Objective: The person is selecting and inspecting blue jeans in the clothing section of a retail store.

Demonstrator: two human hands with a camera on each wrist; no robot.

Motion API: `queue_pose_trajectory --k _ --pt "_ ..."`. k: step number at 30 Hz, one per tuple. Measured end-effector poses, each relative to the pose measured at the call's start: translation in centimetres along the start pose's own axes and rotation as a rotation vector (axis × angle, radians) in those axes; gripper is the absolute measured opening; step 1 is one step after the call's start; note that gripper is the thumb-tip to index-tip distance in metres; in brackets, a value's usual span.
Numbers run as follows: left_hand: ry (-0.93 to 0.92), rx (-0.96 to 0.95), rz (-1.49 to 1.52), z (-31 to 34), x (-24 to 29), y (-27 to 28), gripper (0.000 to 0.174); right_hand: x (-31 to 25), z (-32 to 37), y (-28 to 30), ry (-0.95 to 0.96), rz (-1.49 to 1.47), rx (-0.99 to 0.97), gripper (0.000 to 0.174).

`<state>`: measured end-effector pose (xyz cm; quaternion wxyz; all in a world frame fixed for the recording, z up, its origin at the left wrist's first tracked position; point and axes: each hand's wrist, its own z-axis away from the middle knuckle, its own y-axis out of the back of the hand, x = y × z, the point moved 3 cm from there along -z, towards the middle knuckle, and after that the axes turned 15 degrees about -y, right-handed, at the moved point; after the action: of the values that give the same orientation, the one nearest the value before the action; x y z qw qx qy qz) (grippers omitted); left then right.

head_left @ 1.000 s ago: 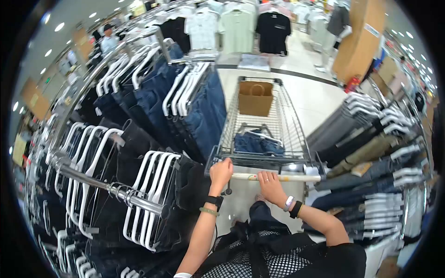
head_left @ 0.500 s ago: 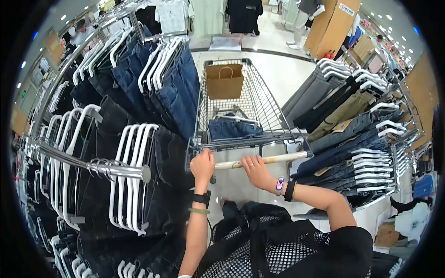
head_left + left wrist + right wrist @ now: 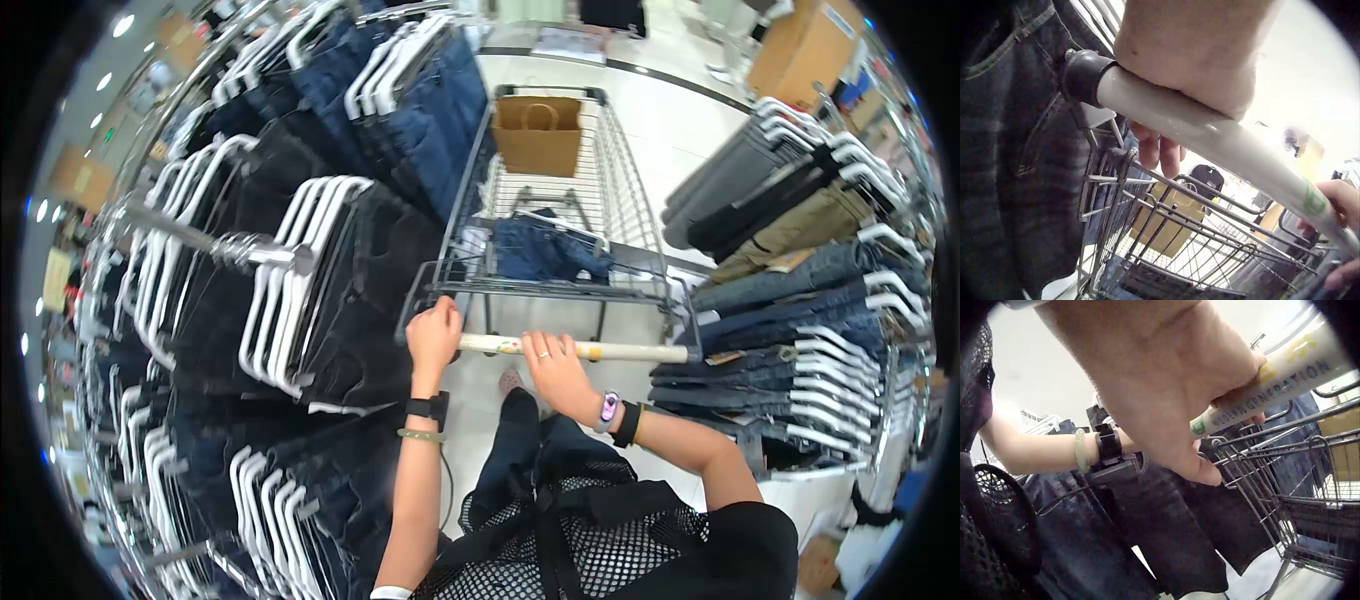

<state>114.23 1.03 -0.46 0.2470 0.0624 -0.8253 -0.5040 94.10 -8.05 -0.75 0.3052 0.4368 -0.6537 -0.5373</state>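
Observation:
A wire shopping cart [image 3: 640, 200] has a pale handle bar [image 3: 640, 352]. The left hand [image 3: 434, 342] grips the bar's left end; in the left wrist view its fingers [image 3: 1169, 156] curl over the far side of the bar [image 3: 1210, 134]. Near the bar's middle lies the right hand [image 3: 562, 378], its fingers over the top; in the right wrist view that hand [image 3: 1160, 387] wraps the printed bar [image 3: 1285, 378], thumb below. Inside the cart stand a brown paper bag [image 3: 538, 140] and folded blue jeans [image 3: 545, 250] on a white hanger.
Racks of dark trousers [image 3: 370, 290] on white hangers stand close along the cart's left side. On the right hang grey, khaki and blue trousers [image 3: 790, 235]. Pale tiled floor [image 3: 670, 115] runs ahead, with a wooden pillar [image 3: 805, 55] at the upper right.
The head view has tilted further down, and the cart has moved forward past the racks, which now sit nearer the body. Both hands have kept hold of the bar.

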Motion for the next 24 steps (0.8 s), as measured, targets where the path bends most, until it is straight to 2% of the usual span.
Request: queue_pose_trajectory --k 3,5,6,8,9,11,12,13,15,17,19,21,23,24 --pt "0.021 0.011 -0.022 2.3 -0.1 0.2 0.01 -1.0 1.2 1.1 0.0 -0.175 -0.038 0.053" --pt "0.045 0.027 -0.034 3.8 -0.1 0.5 0.009 -1.4 1.7 2.1 -0.066 -0.356 -0.267 0.057" --pt "0.054 0.049 -0.029 4.4 0.1 0.9 0.009 -1.7 2.0 2.7 -0.043 -0.365 -0.254 0.057" --pt "0.078 0.064 -0.017 5.5 0.5 1.6 0.009 -1.8 2.2 2.7 -0.051 -0.439 -0.471 0.058" --pt "0.096 0.054 -0.012 6.2 0.6 1.8 0.009 -1.3 1.7 2.5 -0.036 -0.439 -0.461 0.058" --pt "0.094 0.057 -0.037 7.6 0.4 1.8 0.008 -0.8 1.0 1.3 0.05 -0.598 -0.777 0.058" --pt "0.084 0.032 -0.037 8.3 0.5 2.0 0.008 -0.8 -0.5 2.1 0.141 -0.647 -0.745 0.058" --pt "0.07 0.01 -0.036 8.8 0.4 2.2 0.008 -1.1 -2.3 2.8 0.147 -0.641 -0.732 0.058" --pt "0.017 -0.073 0.03 9.8 0.5 2.7 0.009 -1.7 -7.0 5.6 0.183 -0.735 -0.423 0.052" --pt "-0.013 -0.122 0.093 10.5 0.7 3.5 0.01 -3.8 -12.2 9.2 0.23 -0.82 -0.298 0.05" --pt "-0.033 -0.134 0.137 11.4 0.7 4.0 0.01 -6.5 -17.3 9.6 0.331 -0.919 -0.143 0.056" --pt "-0.027 -0.168 0.147 12.3 0.7 4.8 0.011 -9.5 -22.0 9.1 0.424 -0.988 -0.122 0.059" --pt "-0.069 -0.154 0.182 13.2 0.6 5.3 0.009 -12.8 -25.3 8.7 0.361 -1.137 -0.323 0.06" --pt "-0.115 -0.152 0.155 13.8 0.3 5.0 0.01 -14.2 -26.6 8.5 0.398 -1.127 -0.377 0.06"
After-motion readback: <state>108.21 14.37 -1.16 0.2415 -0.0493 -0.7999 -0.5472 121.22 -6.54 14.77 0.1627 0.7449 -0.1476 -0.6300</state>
